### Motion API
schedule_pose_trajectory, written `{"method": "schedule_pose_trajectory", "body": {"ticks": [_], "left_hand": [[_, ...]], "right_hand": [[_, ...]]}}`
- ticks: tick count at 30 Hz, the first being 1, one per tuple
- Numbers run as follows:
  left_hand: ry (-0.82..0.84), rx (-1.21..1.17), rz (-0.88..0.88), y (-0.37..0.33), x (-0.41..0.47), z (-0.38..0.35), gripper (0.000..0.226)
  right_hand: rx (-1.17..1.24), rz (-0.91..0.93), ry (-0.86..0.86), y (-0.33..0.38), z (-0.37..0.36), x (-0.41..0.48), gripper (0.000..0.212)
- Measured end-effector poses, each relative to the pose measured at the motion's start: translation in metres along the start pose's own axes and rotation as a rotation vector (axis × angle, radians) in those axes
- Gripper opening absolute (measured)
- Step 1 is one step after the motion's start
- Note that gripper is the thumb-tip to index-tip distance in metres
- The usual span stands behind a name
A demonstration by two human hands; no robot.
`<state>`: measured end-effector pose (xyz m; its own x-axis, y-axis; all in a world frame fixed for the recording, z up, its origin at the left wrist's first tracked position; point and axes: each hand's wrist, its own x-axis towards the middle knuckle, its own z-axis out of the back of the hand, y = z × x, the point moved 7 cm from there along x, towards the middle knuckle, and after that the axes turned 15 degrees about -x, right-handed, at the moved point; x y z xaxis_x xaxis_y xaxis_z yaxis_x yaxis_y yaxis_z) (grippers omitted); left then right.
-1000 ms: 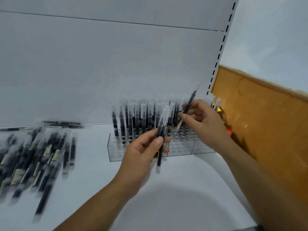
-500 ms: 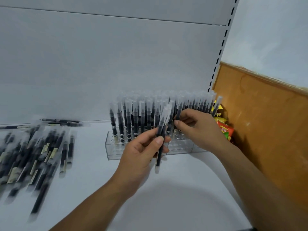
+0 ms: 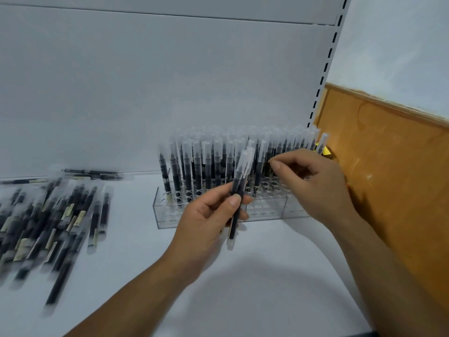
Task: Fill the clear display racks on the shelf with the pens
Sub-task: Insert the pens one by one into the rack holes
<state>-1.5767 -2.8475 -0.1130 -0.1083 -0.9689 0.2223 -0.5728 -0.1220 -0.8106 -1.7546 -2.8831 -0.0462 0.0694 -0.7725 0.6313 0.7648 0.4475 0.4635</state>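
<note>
Now the left hand (image 3: pixel 209 215) holds pens (image 3: pixel 240 171) nearly upright, caps upward.

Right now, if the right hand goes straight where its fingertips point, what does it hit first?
The right hand points left. First looks like a clear-capped black pen standing in the clear plastic rack, beside its fingertips; the pens gripped by the left hand come next. Depth unclear.

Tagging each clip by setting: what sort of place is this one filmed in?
Probably a shop, likely its stationery section. It shows a white shelf backed by a slotted upright, a clear display rack packed with capped black pens, and a heap of loose pens lying beside it.
</note>
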Motion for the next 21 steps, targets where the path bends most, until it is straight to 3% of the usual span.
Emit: {"method": "schedule_pose_trajectory", "body": {"ticks": [6,12,15,18,21], "left_hand": [[0.013,0.036,0.001,0.000,0.000,-0.004,0.030],[0.019,0.012,0.031,0.005,0.001,-0.004,0.035],[-0.016,0.008,0.018,0.005,0.002,-0.001,0.030],[-0.025,0.028,0.007,0.005,0.003,0.002,0.026],[-0.009,0.051,0.016,0.006,0.002,0.001,0.028]], "right_hand": [[0.310,0.026,0.319,0.027,-0.027,-0.011,0.027],[0.503,-0.092,0.331,0.022,-0.030,-0.012,0.020],[0.612,-0.191,0.255,0.007,-0.021,-0.006,0.013],[0.740,-0.334,0.019,-0.018,0.001,0.003,0.010],[0.625,-0.329,-0.197,-0.030,0.019,0.005,0.007]]}}
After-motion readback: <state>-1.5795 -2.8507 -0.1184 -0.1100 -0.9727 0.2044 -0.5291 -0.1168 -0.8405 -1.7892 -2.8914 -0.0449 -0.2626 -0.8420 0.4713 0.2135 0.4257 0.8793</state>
